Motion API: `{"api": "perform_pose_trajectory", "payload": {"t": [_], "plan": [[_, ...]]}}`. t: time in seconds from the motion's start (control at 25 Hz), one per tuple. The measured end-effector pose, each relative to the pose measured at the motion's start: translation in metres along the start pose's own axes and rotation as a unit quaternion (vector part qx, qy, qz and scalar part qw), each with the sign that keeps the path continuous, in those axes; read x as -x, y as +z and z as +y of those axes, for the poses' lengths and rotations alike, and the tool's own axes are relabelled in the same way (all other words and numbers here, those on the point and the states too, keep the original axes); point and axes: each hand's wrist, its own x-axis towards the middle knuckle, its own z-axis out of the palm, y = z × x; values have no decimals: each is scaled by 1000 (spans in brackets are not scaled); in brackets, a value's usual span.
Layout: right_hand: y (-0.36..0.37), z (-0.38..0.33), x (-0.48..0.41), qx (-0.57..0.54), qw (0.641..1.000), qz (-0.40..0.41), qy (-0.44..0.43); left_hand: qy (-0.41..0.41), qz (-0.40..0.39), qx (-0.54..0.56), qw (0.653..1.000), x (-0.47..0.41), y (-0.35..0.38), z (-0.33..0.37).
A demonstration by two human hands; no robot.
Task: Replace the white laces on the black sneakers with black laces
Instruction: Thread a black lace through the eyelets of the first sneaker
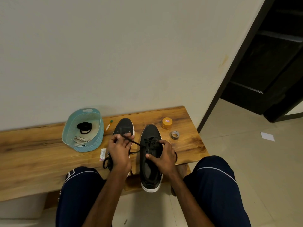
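Note:
Two black sneakers with white soles stand on a wooden bench [41, 154]. The right sneaker [151, 176] has a black lace [133, 142] threaded through its front eyelets. My left hand [118, 153] pinches one end of that lace and holds it taut out to the left, above the left sneaker [124, 126]. My right hand [164, 158] grips the right sneaker at its eyelet flap, thumb on the inner side. More black lace [106, 163] hangs loose below my left hand. The left sneaker is mostly hidden by my left hand.
A light blue basket [98, 135] at the left holds a coiled black lace [84, 126] and white laces [80, 139]. A small tube [109, 125], a white packet [103, 154], an orange jar [167, 122] and a tape roll [175, 134] lie on the bench. My knees flank the shoes.

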Motion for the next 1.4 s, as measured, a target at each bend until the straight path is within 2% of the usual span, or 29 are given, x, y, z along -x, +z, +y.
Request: {"api": "perform_pose_trajectory", "payload": {"t": [0.04, 0.08, 0.12, 0.16, 0.2, 0.24, 0.28, 0.32, 0.36, 0.4, 0.44, 0.48, 0.52, 0.56, 0.6, 0.64, 0.68, 0.72, 0.76, 0.8, 0.84, 0.88, 0.92, 0.96, 1.0, 1.28, 1.36, 1.4], "plan": [[1, 1, 1, 2, 1000, 7, 3, -8, -9, 51, 999, -3, -2, 8], [2, 1, 2, 1, 1000, 15, 6, -6, -18, 41, 999, -6, -3, 12], [3, 1, 3, 1, 1000, 23, 7, 15, -33, -58, 998, -7, -4, 12], [5, 0, 4, 1, 1000, 31, 5, 62, -66, -231, 969, -5, -4, 8], [6, 0, 5, 3, 999, 38, 2, 117, -113, -429, 888, -3, -6, 0], [7, -1, 6, 5, 999, 44, -1, 158, -165, -592, 773, 1, -8, -9], [8, -2, 5, 9, 999, 49, -2, 169, -192, -695, 673, 6, -8, -15], [8, -2, 5, 12, 999, 51, -2, 167, -194, -748, 613, 8, -8, -19], [7, -1, 5, 12, 999, 51, 0, 166, -180, -771, 588, 10, -6, -19], [8, -1, 5, 10, 999, 48, 3, 176, -165, -763, 600, 11, -5, -16], [8, 0, 6, 10, 999, 45, 4, 189, -149, -719, 652, 10, -3, -11], [8, 0, 6, 10, 999, 41, 4, 183, -138, -610, 759, 9, -2, -3], [9, 0, 7, 10, 999, 37, 2, 143, -133, -424, 884, 7, -2, 9], [9, 0, 7, 10, 999, 34, 1, 84, -145, -198, 966, 4, -4, 22], [9, 1, 7, 11, 999, 34, 0, 27, -168, -4, 985, 2, -8, 35], [8, 1, 7, 14, 999, 35, -1, -21, -183, 120, 976, -1, -11, 44], [8, 1, 6, 17, 999, 35, -1, -53, -181, 154, 970, -4, -14, 48], [8, 1, 6, 18, 999, 32, -1, -65, -169, 111, 977, -2, -15, 48], [8, 1, 6, 17, 999, 29, -1, -46, -160, -14, 986, 0, -14, 42], [8, 1, 6, 17, 1000, 26, -1, 17, -165, -214, 963, 2, -13, 32], [9, 0, 7, 17, 1000, 26, -2, 103, -183, -436, 875, 4, -12, 19], [9, -1, 7, 19, 999, 30, -4, 178, -215, -615, 737, 5, -12, 4], [9, -1, 7, 22, 999, 34, -5, 211, -233, -719, 619, 6, -11, -7], [8, -2, 7, 26, 999, 35, -4, 216, -234, -763, 562, 5, -11, -14], [8, -2, 6, 29, 999, 33, -1, 213, -227, -779, 545, 3, -10, -17], [8, -3, 8, 45, 998, 37, -11, 261, -187, -802, 505, -3, -9, -22], [9, -3, 8, 45, 998, 36, -8, 273, -203, -810, 478, -1, -7, -19], [9, -2, 8, 44, 998, 35, -6, 280, -209, -807, 476, 1, -7, -16]]}}
